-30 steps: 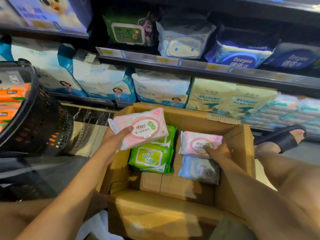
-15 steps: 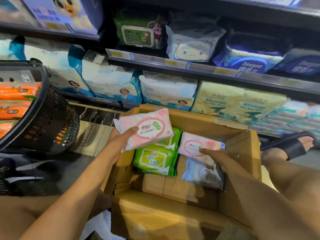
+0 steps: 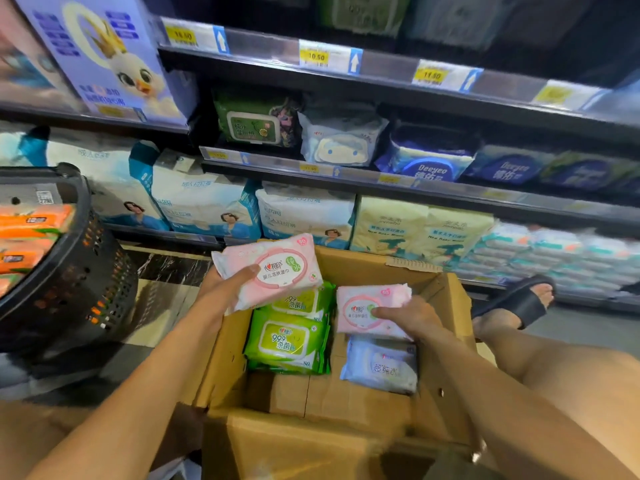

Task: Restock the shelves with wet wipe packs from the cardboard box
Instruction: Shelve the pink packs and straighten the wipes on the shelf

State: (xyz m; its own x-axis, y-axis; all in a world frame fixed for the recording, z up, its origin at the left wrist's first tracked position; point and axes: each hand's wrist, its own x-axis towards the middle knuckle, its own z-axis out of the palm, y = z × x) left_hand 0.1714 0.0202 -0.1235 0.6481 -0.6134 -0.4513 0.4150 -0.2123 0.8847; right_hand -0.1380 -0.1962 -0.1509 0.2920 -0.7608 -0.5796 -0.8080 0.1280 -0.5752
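The left hand (image 3: pixel 227 291) holds a pink soft-plastic wet wipe pack (image 3: pixel 277 271) above the far left corner of the open brown cardboard box (image 3: pixel 448 306), thumb laid across its printed face and fingers hidden beneath. The right hand (image 3: pixel 410 315) grips a second pink pack (image 3: pixel 362 310) on the box's right side, thumb on top and fingers curled round its right edge (whether it has left the pale blue pack (image 3: pixel 381 367) below, I cannot tell). Both pink packs lie face up, long axes running roughly left to right, the held one rising slightly rightward. These packs look light and pillowy, with slick film that will sag if pinched at a corner; a grip across the short width, near the stiffer flip lid, seems safest. Green packs (image 3: pixel 287 341) are stacked in the box between the hands, and the dark shelves (image 3: pixel 346 173) stand just beyond.
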